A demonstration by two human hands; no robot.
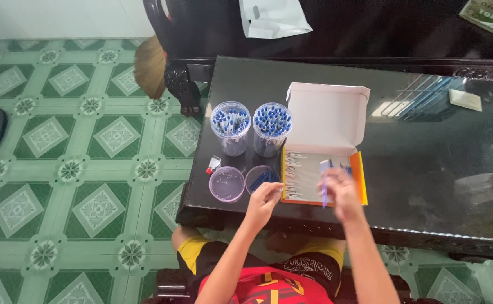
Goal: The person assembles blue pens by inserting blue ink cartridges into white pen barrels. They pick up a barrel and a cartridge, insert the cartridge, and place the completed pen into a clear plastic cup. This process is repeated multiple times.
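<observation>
Right grip (342,188) pinching blue pen (325,194) over open box (322,177), left hand (264,197) at table edge (201,217)

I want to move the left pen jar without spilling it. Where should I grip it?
Grip the left jar around its clear wall, below the rim, from its free left side. It stands upright and open, full of pens, with the second jar close on its right.

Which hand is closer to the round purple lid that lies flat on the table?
Left. The left hand is just right of the purple lid, nearly touching. The right hand, holding a blue pen, is farther right, over the open box.
</observation>
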